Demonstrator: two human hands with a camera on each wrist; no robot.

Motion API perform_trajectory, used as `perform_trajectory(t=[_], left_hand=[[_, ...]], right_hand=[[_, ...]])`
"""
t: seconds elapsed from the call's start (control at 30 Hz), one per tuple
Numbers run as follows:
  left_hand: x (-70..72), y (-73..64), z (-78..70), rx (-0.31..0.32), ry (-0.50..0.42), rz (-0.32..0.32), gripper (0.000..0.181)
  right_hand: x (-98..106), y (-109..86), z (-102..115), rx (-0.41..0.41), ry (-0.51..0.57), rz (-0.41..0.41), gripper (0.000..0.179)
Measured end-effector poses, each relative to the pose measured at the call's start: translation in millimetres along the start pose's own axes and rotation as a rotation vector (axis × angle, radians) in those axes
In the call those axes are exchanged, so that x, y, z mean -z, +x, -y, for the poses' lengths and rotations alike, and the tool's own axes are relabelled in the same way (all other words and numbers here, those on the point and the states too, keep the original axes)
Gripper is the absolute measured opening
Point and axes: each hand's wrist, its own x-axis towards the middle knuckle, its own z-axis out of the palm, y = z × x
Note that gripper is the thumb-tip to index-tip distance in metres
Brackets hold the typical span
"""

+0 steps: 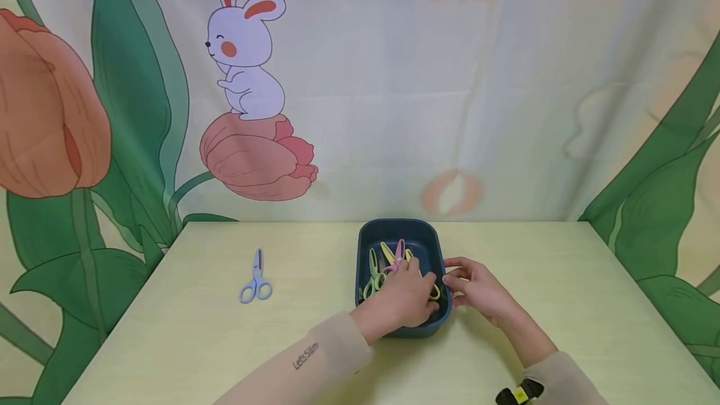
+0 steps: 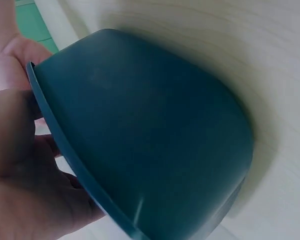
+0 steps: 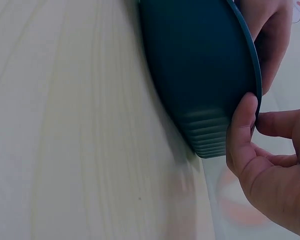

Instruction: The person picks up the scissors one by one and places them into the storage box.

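A dark teal plastic bin (image 1: 419, 332) stands on the table with several scissors inside. My left hand (image 1: 407, 295) reaches over its near rim, fingers down among the scissors. Closest to those fingers are the pink scissors (image 1: 400, 250); green scissors (image 1: 373, 261) and yellow scissors (image 1: 387, 253) lie around them. The fingertips are hidden, so whether they grip anything does not show. My right hand (image 1: 484, 289) pinches the bin's right rim, thumb and fingers on opposite sides of the wall, as the right wrist view confirms. In the left wrist view, the bin's outer wall (image 2: 145, 125) blocks the contents.
Light blue scissors (image 1: 257, 280) lie on the table at left, blades pointing away from me. The pale wood-grain table (image 1: 169, 342) ends at a printed curtain (image 1: 360, 80) just behind the bin. A black strap with a yellow mark (image 1: 520, 394) is on my right wrist.
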Motion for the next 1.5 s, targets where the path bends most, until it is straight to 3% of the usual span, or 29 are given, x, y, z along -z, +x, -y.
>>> perform_trajectory(t=[0.23,0.6,0.83,1.5], left_hand=[[7.4,-6.4,7.7,-0.013,-0.082,-0.012,0.053],[9.1,-16.0,32.5,-0.036,-0.261,-0.057,0.044],[10.6,-23.8,45.7,-0.058,-0.274,-0.124,0.042],[13.2,-53.9,85.7,-0.169,-0.448,-0.280,0.032]], right_hand=[[0,0.0,-1,-0.005,0.003,-0.006,0.045],[0,0.6,-1,-0.001,0.009,0.003,0.045],[0,1.5,-2,0.006,0.015,-0.006,0.045],[-3,0.3,0,0.010,0.020,-0.007,0.046]])
